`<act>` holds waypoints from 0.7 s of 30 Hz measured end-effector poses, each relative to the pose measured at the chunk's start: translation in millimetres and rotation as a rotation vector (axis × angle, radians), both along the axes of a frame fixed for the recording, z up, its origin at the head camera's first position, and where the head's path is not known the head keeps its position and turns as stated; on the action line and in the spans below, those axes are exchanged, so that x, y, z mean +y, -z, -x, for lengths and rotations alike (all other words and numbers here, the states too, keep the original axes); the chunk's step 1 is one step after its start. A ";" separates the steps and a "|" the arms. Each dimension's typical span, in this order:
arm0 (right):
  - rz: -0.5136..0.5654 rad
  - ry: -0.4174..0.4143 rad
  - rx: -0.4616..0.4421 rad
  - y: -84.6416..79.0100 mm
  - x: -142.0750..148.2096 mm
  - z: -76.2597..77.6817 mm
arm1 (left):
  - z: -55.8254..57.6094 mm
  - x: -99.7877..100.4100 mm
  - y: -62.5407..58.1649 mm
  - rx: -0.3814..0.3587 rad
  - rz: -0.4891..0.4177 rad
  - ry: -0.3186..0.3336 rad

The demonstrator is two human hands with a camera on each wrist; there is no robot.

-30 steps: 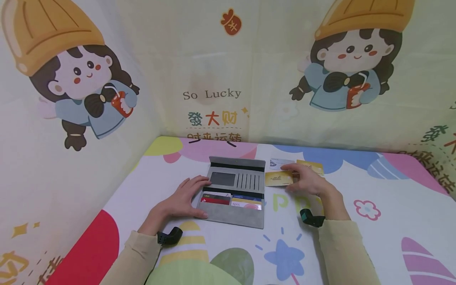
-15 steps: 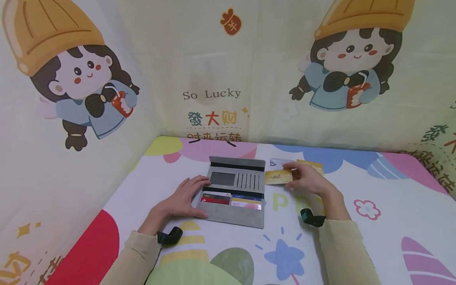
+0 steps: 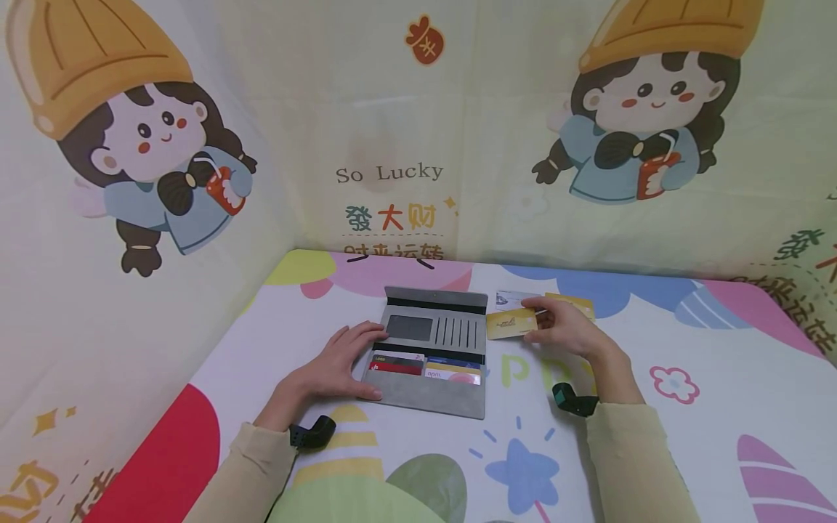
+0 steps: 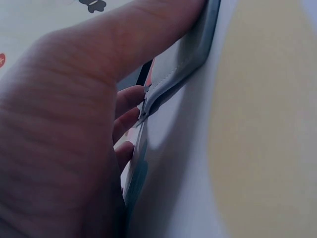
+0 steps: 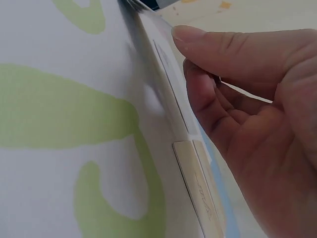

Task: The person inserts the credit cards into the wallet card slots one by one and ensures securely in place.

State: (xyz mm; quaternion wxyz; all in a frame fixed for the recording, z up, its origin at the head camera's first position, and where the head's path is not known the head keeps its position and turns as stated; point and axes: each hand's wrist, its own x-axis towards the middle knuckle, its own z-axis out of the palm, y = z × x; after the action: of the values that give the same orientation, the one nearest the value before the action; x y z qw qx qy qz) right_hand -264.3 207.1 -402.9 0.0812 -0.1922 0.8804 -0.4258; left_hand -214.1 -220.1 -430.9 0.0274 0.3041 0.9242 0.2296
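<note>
A grey card wallet (image 3: 431,401) lies unfolded on the table, with several cards (image 3: 453,370) in its near pockets and slits in its middle panel. My left hand (image 3: 336,367) rests along its left side, thumb over the near left corner and fingers spread at the edge. In the left wrist view the thumb crosses the wallet's (image 4: 178,64) stitched border. Right of the wallet, my right hand (image 3: 567,330) pinches a gold card (image 3: 510,324) at its right end, the card slightly tilted. The right wrist view shows the thumb (image 5: 223,49) above curled fingers.
Behind the held card lies a white-blue card (image 3: 513,298), partly covered by the right hand. Another gold card (image 3: 575,303) lies further right, also partly hidden. A patterned cloth (image 3: 706,378) covers the table; a printed curtain (image 3: 497,145) stands behind it.
The gold card's right end has risen slightly and the card has turned a little with my right fingers. The left hand and the wallet have stayed in place.
</note>
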 end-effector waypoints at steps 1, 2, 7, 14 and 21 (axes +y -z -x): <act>0.003 0.002 -0.004 -0.1 -0.2 0.2 | 0.0 0.0 0.1 0.000 0.002 -0.001; 0.002 0.004 -0.006 -0.1 -0.3 0.3 | 0.0 0.0 0.2 0.000 0.003 -0.001; 0.027 0.010 -0.023 -0.1 -0.8 0.2 | 0.4 0.2 0.3 -0.006 0.000 -0.003; 0.076 0.029 -0.050 -0.4 1.1 -0.6 | 0.0 0.2 -0.6 -0.007 0.001 0.000; 0.087 0.036 -0.055 -0.9 0.6 -0.7 | -0.1 0.1 -1.2 -0.007 -0.005 -0.001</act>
State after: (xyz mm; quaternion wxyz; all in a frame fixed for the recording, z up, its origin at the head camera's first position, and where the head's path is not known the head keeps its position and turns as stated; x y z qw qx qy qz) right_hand -263.6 207.7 -402.0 0.0893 -0.1680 0.8618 -0.4702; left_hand -214.0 -220.0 -429.6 0.0299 0.3030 0.9236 0.2330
